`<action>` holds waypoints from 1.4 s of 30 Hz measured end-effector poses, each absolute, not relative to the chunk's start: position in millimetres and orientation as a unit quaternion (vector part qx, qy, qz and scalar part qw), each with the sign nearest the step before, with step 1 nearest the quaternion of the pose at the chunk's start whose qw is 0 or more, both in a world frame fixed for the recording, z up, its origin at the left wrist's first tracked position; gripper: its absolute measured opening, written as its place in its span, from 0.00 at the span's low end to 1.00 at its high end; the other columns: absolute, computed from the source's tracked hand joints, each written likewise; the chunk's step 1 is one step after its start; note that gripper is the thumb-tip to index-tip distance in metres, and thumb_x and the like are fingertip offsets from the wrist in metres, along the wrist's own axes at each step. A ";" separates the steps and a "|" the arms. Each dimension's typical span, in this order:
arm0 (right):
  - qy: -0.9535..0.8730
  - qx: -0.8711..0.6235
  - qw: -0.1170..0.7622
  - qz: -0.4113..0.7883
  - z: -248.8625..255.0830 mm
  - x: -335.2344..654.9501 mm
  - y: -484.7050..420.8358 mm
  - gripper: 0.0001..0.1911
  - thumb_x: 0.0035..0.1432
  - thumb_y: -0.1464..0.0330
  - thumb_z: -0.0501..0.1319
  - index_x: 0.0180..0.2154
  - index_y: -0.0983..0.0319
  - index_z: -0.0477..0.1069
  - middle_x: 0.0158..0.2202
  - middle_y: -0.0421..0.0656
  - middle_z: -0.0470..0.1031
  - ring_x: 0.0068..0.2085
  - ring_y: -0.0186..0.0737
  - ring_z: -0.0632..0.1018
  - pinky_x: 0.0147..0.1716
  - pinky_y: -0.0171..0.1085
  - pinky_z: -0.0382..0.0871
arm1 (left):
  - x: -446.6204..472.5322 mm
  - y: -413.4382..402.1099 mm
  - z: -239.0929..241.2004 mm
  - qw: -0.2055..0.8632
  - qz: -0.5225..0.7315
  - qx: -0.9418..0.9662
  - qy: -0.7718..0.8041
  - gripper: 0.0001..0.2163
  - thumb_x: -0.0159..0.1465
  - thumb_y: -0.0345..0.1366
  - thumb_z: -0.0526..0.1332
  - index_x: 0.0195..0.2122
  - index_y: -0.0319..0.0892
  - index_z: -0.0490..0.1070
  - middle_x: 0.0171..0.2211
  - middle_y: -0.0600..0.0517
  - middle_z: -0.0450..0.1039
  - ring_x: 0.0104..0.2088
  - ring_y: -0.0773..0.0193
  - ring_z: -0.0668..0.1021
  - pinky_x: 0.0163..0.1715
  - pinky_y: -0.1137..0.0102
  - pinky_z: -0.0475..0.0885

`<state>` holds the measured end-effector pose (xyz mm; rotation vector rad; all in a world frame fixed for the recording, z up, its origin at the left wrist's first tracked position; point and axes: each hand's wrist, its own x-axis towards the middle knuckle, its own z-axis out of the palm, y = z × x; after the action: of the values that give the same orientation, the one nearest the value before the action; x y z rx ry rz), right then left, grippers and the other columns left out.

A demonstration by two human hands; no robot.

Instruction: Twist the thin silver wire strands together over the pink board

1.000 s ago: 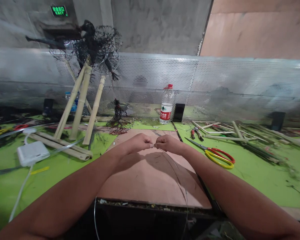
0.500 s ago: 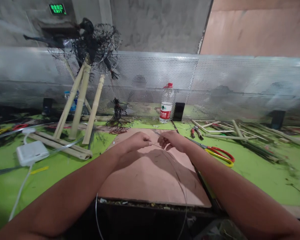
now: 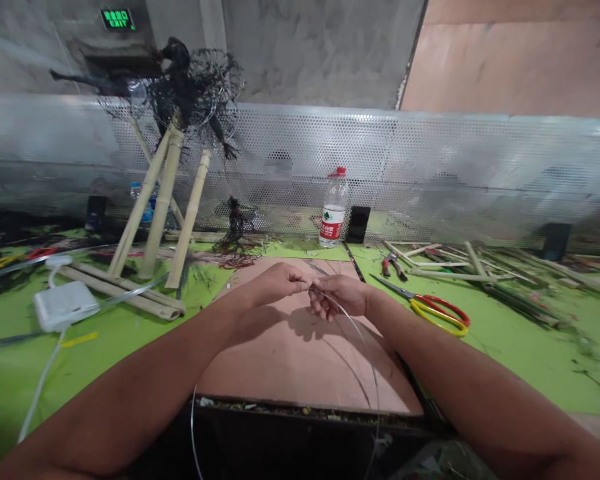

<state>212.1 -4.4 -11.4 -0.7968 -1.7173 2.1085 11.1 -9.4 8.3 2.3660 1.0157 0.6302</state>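
Note:
My left hand (image 3: 279, 283) and my right hand (image 3: 339, 295) meet above a pinkish-brown board (image 3: 300, 373) on the bench. Both are closed in a pinch, their fingertips almost touching. Between them runs a thin, shiny wire (image 3: 356, 328). From my right fingers it arcs down over the board's front edge, and another length of it hangs in a loop below my left forearm. What exactly lies between the fingertips is too small to make out. To the right of my right hand lie scissors (image 3: 437, 313) with red and yellow handles.
Pliers (image 3: 394, 265), bamboo strips (image 3: 460, 273), a water bottle (image 3: 333, 213) and a black phone-like slab (image 3: 358, 225) stand or lie beyond the board. At left are bamboo poles (image 3: 163, 207) under a dark wire figure (image 3: 180, 87), and a white box with a cable (image 3: 66, 305).
My right hand has turned and moved slightly down, its fingers now pinching closer to the left hand. The wire's arc on the right has swung outward and risen. My left hand has barely moved.

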 end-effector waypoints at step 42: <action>-0.633 -0.228 0.200 0.713 -15.2 213.8 -2.7 0.13 0.53 0.63 0.58 0.37 0.66 0.66 0.28 0.45 0.72 0.30 0.39 0.76 0.32 0.39 0.70 | 8.1 -6.6 13.7 0.205 0.277 0.849 0.400 0.13 0.54 0.41 0.55 0.17 0.39 0.57 0.17 0.58 0.50 0.19 0.72 0.56 0.20 0.74 0.49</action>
<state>213.8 -2.7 -15.2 -0.6379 -1.7688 1.9922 8.1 -6.6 13.7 2.3664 1.1157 0.7723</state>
